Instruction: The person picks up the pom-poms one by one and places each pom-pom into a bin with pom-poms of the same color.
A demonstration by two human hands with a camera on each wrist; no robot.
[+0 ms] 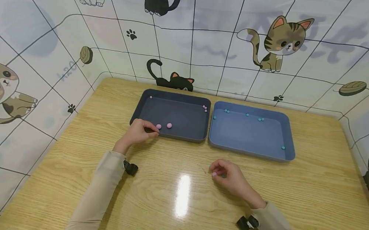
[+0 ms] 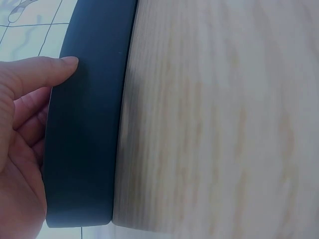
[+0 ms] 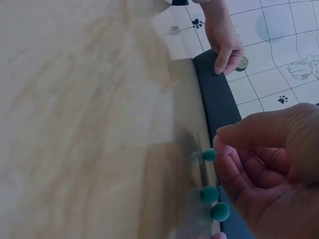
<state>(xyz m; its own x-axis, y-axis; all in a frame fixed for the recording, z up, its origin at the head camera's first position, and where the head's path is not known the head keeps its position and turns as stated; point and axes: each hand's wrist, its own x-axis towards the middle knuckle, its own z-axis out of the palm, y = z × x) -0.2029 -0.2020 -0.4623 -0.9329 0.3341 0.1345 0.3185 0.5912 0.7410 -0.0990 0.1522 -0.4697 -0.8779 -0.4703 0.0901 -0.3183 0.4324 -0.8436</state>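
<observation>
Here we are at the desk (image 1: 162, 201), with the dark tray (image 1: 185, 111) at eleven o'clock and the blue tray (image 1: 249, 134) at two; the left hand (image 1: 137, 131) grips the dark tray by its near wall, over at the eight o'clock corner, thumb on the outside; the right hand (image 1: 233, 177), well apart from it, hovers at seven o'clock of the blue tray and pinches a pink ball (image 1: 214, 174) between thumb and finger!

Over to the right wrist view; three teal balls (image 3: 219, 211) line up from the pinch down toward six o'clock (a second pink one (image 3: 218, 236) just peeks in at the bottom edge).

Inside the dark tray, two larger pink balls (image 1: 169, 125) sit at six and seven o'clock; one small pink ball (image 1: 151, 97) rests at ten, a trio of small pink balls (image 1: 205, 110) at two; the blue tray answers with scattered teal pieces (image 1: 247, 114), mostly from ten round to one, plus a loner at four.
</observation>
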